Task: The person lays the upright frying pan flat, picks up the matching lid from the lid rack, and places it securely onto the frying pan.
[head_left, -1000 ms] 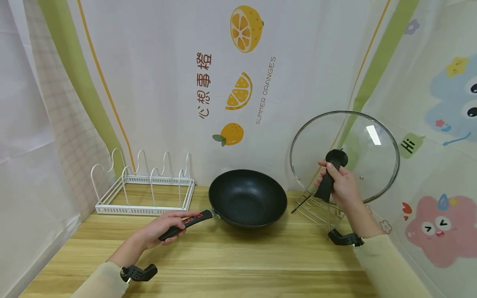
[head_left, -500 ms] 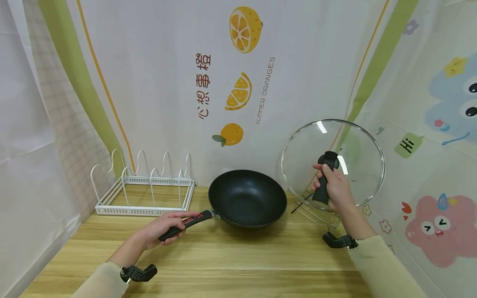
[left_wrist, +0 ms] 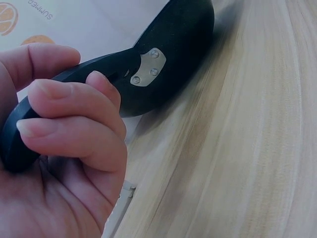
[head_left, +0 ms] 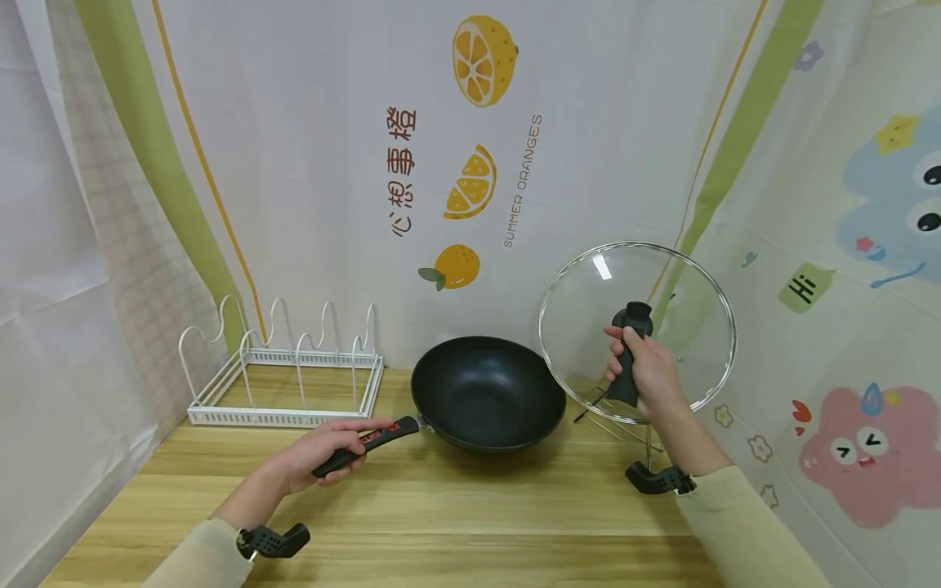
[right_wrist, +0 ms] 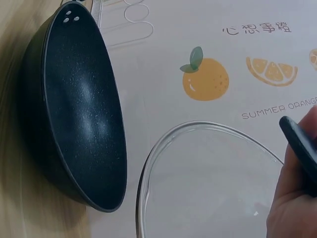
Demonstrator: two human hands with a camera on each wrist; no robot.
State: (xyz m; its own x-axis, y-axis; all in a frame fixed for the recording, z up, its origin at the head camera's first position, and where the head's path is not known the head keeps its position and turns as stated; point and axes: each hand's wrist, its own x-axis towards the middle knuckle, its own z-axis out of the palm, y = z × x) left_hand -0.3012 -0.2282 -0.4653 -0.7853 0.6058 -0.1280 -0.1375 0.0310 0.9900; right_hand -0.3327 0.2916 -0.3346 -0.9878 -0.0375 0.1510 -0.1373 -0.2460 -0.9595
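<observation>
A black wok (head_left: 488, 396) stands on the wooden table, its handle (head_left: 393, 430) pointing to the left. My left hand (head_left: 323, 453) grips that handle, and the left wrist view shows the fingers (left_wrist: 74, 134) curled round it. My right hand (head_left: 650, 371) holds a glass lid (head_left: 588, 302) by its black upright handle (head_left: 625, 376). The lid is raised and tilted to the right of the wok, its left edge overlapping the wok's right rim in the head view. In the right wrist view the lid's rim (right_wrist: 198, 124) is beside the wok (right_wrist: 84, 109).
A white wire rack (head_left: 287, 420) sits at the back left of the table. Behind the lid, at the back right, stands a metal wire rack (head_left: 613, 429), partly hidden. Printed curtains (head_left: 323, 180) hang close behind and at both sides.
My right hand has moved left and slightly down with the glass lid, bringing it closer to the wok. My left hand and the wok have stayed in place.
</observation>
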